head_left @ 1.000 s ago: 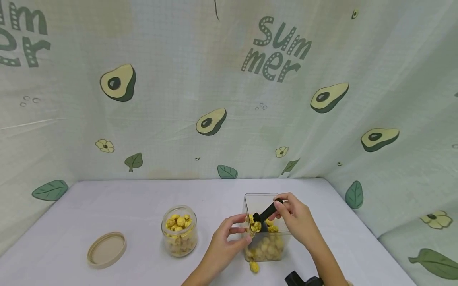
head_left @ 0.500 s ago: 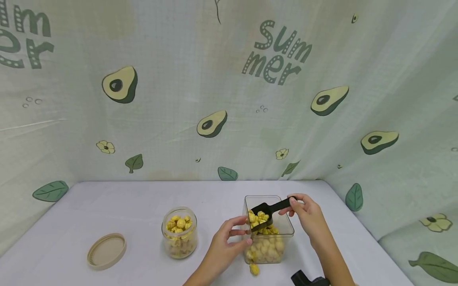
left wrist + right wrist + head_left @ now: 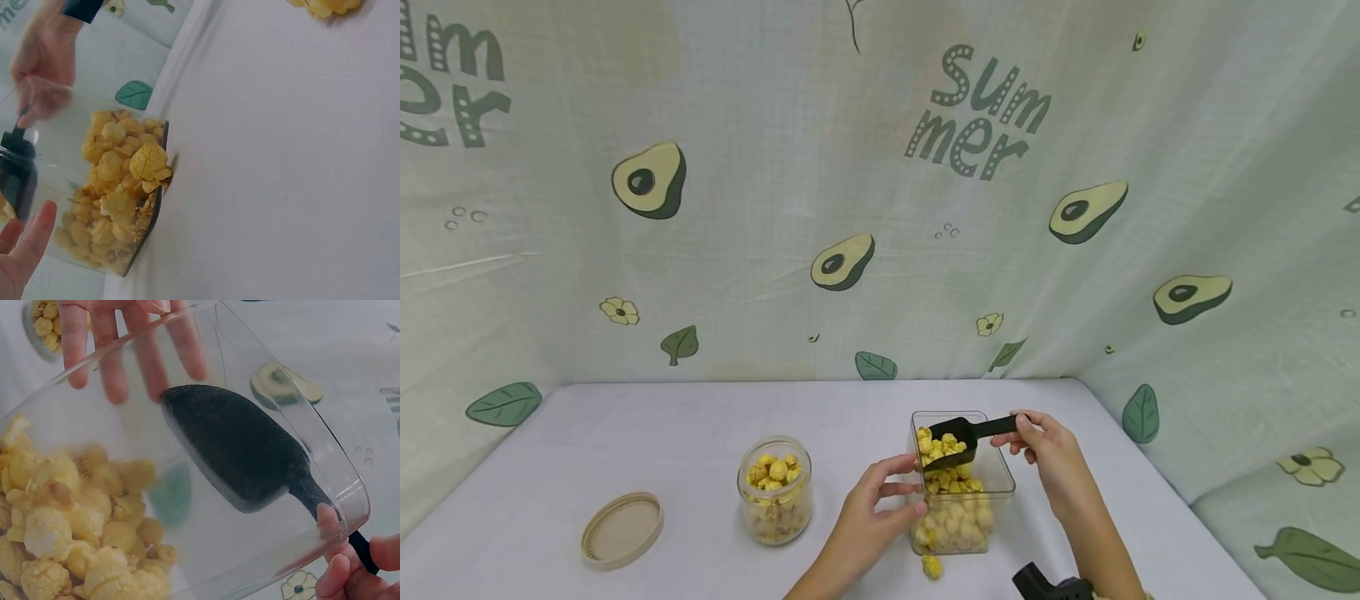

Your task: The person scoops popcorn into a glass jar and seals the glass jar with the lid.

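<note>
My right hand pinches the handle of a black scoop by its end. Yellow popcorn fills the scoop's bowl, which is held inside the upper part of a clear square container. Below the scoop, more popcorn fills the container's lower part; in the right wrist view the scoop's dark underside shows through the wall. My left hand rests its straight fingers against the container's left side, thumb near the front corner. One loose popcorn piece lies on the table at the container's front.
To the left stands an uncovered glass jar with popcorn in it. Farther left a round beige lid lies on the white table. A printed curtain hangs behind the table.
The scoop has come up out of the popcorn, turned closer to level and now carries a load. My right hand has shifted right with it. My left hand has stayed at the container.
</note>
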`<control>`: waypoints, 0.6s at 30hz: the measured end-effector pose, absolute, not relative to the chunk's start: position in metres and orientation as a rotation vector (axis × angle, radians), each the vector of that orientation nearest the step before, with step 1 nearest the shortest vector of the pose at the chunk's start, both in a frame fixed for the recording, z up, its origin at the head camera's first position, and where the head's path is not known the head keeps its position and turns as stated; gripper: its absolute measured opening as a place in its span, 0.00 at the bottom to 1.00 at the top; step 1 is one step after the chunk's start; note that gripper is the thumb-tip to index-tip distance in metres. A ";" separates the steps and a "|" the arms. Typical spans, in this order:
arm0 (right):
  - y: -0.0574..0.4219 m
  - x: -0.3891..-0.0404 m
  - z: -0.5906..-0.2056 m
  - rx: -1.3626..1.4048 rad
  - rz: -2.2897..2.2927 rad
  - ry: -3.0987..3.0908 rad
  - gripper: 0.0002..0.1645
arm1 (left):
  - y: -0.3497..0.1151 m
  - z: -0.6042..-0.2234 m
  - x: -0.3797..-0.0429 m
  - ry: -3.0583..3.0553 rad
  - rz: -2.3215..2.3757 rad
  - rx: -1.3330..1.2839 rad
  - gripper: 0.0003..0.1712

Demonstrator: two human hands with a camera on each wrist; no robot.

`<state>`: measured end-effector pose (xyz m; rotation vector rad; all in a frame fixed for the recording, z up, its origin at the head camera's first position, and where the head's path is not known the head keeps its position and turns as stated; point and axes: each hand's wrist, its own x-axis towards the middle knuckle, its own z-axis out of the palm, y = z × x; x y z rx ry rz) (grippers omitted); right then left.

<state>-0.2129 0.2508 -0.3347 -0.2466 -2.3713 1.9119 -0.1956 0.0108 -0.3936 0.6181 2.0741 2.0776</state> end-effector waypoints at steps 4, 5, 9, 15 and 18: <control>0.253 -0.215 -0.336 -0.252 1.969 -2.337 0.26 | 0.011 -0.394 -0.196 2.070 2.080 0.608 0.29; 0.254 -0.215 -0.337 -0.256 1.986 -2.330 0.26 | 0.011 -0.394 -0.195 2.065 2.081 0.604 0.29; 0.257 -0.215 -0.340 -0.261 2.057 -2.299 0.27 | 0.010 -0.395 -0.195 2.049 2.083 0.599 0.29; 0.261 -0.218 -0.342 -0.244 2.157 -2.240 0.27 | 0.011 -0.394 -0.195 2.059 2.082 0.607 0.29; 0.262 -0.219 -0.344 -0.254 2.202 -2.206 0.27 | 0.010 -0.394 -0.195 2.064 2.080 0.602 0.29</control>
